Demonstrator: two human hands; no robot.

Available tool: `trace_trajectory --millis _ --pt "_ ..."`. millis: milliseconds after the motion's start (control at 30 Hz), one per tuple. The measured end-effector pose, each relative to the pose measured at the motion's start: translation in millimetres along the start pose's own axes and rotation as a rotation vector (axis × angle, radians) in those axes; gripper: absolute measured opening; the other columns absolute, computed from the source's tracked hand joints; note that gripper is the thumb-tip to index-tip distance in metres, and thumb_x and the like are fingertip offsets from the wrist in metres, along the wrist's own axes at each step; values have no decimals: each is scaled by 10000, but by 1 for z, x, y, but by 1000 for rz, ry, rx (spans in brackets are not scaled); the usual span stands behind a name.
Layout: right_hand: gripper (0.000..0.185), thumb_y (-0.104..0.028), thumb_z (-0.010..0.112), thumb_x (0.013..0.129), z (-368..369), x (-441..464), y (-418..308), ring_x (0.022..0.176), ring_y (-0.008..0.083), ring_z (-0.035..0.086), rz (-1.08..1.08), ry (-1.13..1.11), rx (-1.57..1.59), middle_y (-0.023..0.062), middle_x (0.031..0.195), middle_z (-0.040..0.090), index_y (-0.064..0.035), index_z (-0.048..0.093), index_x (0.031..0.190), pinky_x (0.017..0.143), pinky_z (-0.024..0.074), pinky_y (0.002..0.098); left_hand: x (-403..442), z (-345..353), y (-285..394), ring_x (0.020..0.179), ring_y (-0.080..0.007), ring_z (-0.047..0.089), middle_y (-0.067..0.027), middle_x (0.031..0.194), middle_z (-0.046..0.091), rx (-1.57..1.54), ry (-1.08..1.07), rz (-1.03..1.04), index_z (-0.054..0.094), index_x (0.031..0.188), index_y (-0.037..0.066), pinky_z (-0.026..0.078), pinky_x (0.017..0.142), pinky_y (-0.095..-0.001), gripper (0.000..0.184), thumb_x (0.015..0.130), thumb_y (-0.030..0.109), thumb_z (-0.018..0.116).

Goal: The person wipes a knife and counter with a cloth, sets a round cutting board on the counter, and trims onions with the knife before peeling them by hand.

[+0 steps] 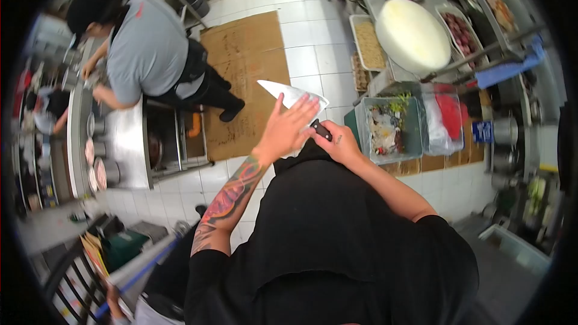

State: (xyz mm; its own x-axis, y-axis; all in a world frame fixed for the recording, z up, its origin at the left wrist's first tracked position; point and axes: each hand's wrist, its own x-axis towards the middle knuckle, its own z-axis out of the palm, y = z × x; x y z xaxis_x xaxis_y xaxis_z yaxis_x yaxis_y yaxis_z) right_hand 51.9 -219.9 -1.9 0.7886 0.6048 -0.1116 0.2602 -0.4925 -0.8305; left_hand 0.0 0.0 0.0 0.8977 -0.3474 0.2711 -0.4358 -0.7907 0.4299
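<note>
In front of my body I hold a chef's knife [280, 89] with a broad pale blade and a dark handle. My right hand [342, 142] is closed around the handle. My left hand [288, 125] lies across the blade with its fingers stretched out, covering part of it. The blade's tip points up and to the left, over a cardboard sheet on the floor.
A co-worker [153, 48] in a grey shirt stands at the steel counter [123, 150] on the left. Flattened cardboard [247, 42] covers floor tiles. To the right are a clear bin of scraps [388, 126], a large white round board [414, 35] and a tray of purple pieces [460, 31].
</note>
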Motion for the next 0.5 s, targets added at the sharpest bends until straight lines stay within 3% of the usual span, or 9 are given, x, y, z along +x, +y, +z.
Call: trace_trajectory --millis 67,100,167,200,300,367,433,467,500 --pt "322 -320 771 876 0 -7 -2 736 389 698 107 105 -5 191 769 702 -43 700 1024 674 525 458 28 -9 -16 1539 -330 308 -95 1653 368 224 8 -129 345 1589 58 103 1243 -639 748 970 366 629" --pt "322 -320 771 876 9 13 -4 736 389 698 125 152 65 191 769 702 -43 700 1024 674 525 458 48 -31 -46 1539 -330 308 -95 1653 368 256 -55 -80 345 1589 58 103 1243 -639 748 970 366 629" --pt "312 -320 769 878 -17 28 9 727 394 687 132 214 -57 191 764 698 -38 698 992 657 515 455 95 -41 -82 1540 -326 308 -120 1650 368 313 189 -194 394 1557 18 90 1246 -620 665 1009 343 584" --pt "311 -327 765 881 -13 35 11 726 398 680 137 245 -37 186 763 699 -39 698 979 652 510 455 99 -51 -97 1540 -326 308 -120 1650 368 309 166 -172 394 1557 18 90 1246 -620 665 1009 343 584" --pt "328 -345 768 880 -10 61 22 725 394 679 199 298 -50 185 765 698 -39 700 977 653 507 458 110 -66 -135 1524 -338 339 -165 1636 377 17 394 -222 422 1535 -8 176 1249 -549 578 1051 284 540" --pt "337 -355 771 878 -10 87 30 723 390 678 230 291 -21 182 761 695 -38 702 971 652 505 457 86 -45 -160 1496 -361 382 -228 1597 412 -361 488 -423 432 1514 -43 271 1229 -460 514 1074 213 503" --pt "356 -370 778 871 -17 116 38 701 371 664 310 254 30 175 756 681 -32 707 952 647 499 444 34 3 -212 1448 -373 449 -262 1536 478 -293 368 -537 472 1472 -68 354 1187 -391 473 1068 175 508" --pt "356 -369 776 870 -19 134 43 689 363 654 325 231 41 170 754 678 -28 709 948 646 498 437 -8 37 -243 1409 -405 480 -298 1478 516 -286 255 -583 492 1443 -84 375 1171 -412 469 1053 174 536" --pt "356 -367 774 869 -20 149 47 678 355 645 347 204 56 165 753 675 -25 710 944 644 497 430 -63 78 -279 1260 -387 619 -280 1335 628 -140 136 -593 578 1364 -27 485 1047 -419 406 1022 191 560"
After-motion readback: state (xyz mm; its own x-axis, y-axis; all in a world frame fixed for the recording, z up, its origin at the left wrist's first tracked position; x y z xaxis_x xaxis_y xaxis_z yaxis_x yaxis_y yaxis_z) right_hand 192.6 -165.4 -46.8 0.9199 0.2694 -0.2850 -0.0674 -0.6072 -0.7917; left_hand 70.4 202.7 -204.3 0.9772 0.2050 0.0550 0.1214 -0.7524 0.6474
